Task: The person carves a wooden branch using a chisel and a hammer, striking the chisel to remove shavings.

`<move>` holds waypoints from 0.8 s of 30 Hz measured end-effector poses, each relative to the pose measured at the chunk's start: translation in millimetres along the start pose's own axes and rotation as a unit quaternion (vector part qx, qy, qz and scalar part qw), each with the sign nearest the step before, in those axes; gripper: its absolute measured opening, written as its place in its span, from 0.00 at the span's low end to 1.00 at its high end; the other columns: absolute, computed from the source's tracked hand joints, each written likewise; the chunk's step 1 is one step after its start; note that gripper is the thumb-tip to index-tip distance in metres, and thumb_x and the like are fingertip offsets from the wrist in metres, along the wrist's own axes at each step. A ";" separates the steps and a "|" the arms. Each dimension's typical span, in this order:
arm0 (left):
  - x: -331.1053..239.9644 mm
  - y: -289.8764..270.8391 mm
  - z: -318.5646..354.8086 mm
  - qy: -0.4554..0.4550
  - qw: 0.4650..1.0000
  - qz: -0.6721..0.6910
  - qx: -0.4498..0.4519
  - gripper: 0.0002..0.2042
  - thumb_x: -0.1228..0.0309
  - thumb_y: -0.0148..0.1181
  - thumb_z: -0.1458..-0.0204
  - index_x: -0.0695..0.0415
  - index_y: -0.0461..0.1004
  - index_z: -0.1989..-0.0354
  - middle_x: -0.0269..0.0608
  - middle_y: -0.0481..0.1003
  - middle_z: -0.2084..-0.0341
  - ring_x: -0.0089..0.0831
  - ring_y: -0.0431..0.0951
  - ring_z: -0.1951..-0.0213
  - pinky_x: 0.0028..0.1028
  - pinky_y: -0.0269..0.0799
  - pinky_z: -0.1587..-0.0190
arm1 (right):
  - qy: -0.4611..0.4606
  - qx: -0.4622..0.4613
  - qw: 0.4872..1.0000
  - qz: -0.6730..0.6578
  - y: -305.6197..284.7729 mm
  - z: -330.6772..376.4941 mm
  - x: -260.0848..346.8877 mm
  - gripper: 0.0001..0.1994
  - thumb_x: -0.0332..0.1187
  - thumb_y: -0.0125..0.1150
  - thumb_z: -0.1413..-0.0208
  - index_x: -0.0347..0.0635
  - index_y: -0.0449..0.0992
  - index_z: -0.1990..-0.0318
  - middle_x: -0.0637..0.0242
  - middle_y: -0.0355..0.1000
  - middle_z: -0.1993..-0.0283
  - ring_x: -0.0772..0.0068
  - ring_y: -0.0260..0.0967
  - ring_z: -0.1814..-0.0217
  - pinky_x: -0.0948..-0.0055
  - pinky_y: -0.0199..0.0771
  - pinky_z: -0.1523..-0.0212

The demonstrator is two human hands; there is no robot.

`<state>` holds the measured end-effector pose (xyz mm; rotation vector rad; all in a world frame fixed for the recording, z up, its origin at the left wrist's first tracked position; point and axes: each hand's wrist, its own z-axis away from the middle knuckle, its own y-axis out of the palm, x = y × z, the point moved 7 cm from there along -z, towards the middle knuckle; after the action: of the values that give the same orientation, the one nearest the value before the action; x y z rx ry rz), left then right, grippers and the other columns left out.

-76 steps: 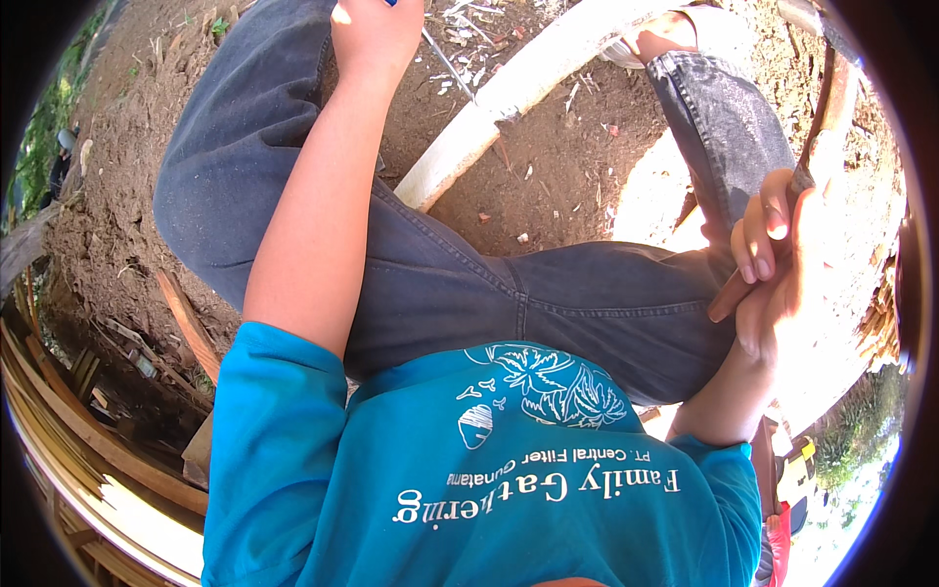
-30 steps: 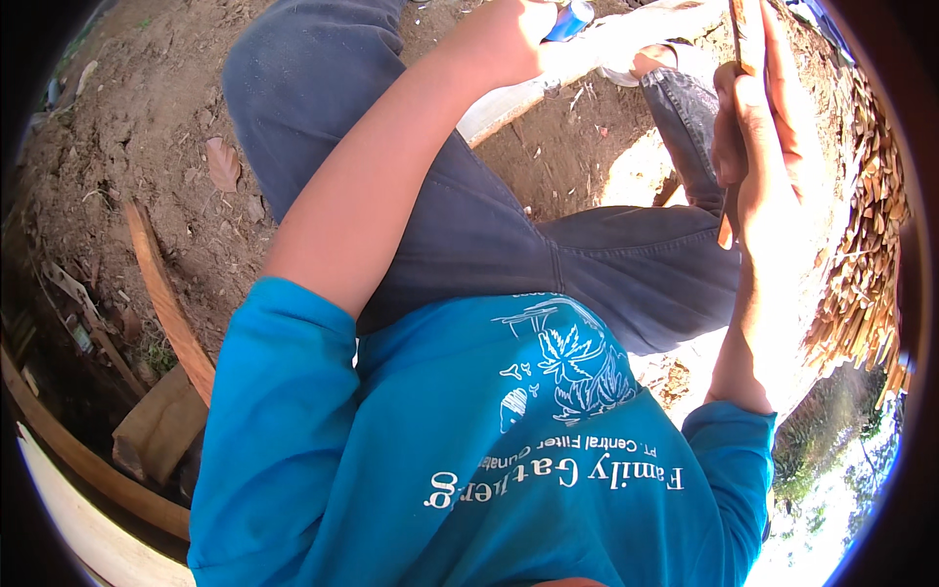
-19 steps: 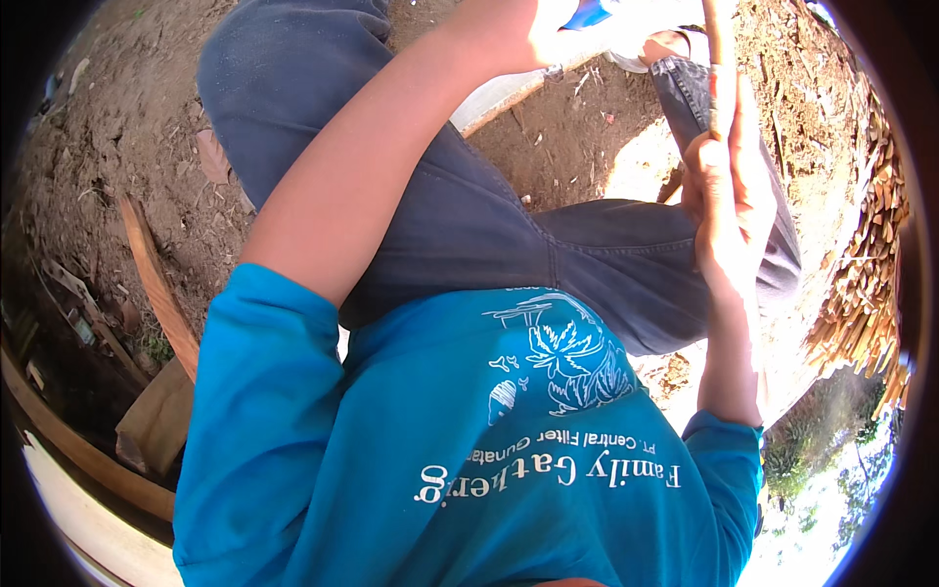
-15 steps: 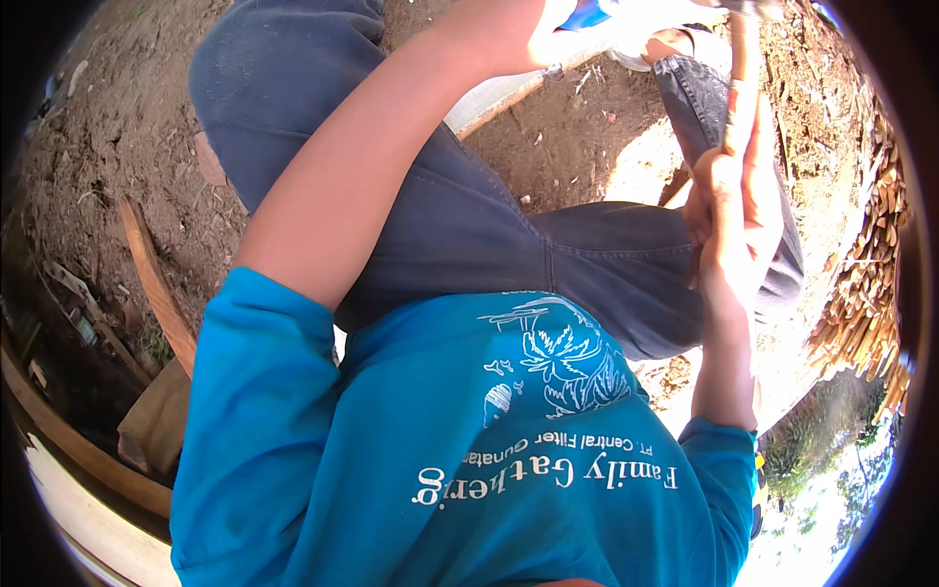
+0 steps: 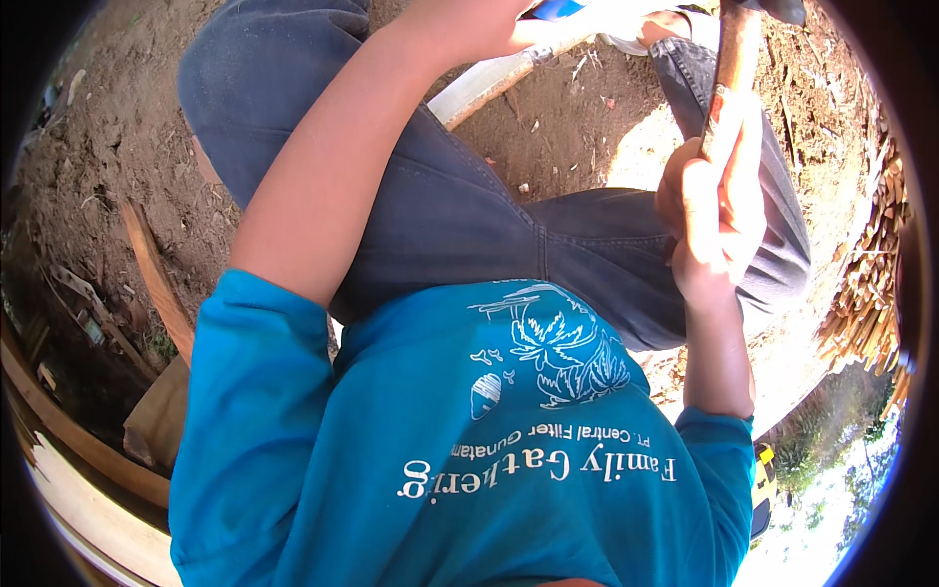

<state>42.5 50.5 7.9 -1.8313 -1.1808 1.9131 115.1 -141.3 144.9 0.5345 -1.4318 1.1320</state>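
Observation:
I look down my own teal shirt (image 5: 469, 460) and dark jeans (image 5: 469, 205). My left arm stretches up to the top edge, where my left hand (image 5: 489, 18) closes on a pale pole (image 5: 489, 83) that lies slanted on the dirt. The frame cuts off most of its fingers. A blue object (image 5: 558, 10) shows just beside that hand. Above my right thigh, my right hand (image 5: 709, 210) is raised and grips a brown wooden handle (image 5: 732, 59) pointing upward. The handle's upper end leaves the picture.
A stack of split light-brown sticks (image 5: 871, 293) lies at the right. Bare dirt (image 5: 108, 147) with wood chips surrounds my legs. A thin wooden slat (image 5: 152, 274) and curved boards (image 5: 68, 430) lie at the left and lower left.
My right hand has risen from my thigh, and the wooden handle now stands upright in it. My left hand has shifted right along the pale pole at the top edge.

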 end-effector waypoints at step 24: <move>5.7 -30.5 -5.4 -0.124 0.966 0.224 -0.035 0.10 0.71 0.66 0.48 0.64 0.75 0.65 0.52 0.76 0.74 0.48 0.78 0.68 0.41 0.72 0.65 | 0.140 -0.032 0.987 -0.071 -21.3 -6.5 -31.0 0.29 0.32 0.47 0.27 0.46 0.49 0.22 0.72 0.63 0.71 0.89 0.48 0.83 0.86 0.52 0.84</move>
<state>35.8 76.0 25.2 -2.0818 -0.9697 2.4340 143.1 -153.5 122.0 0.4078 -1.1641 1.0016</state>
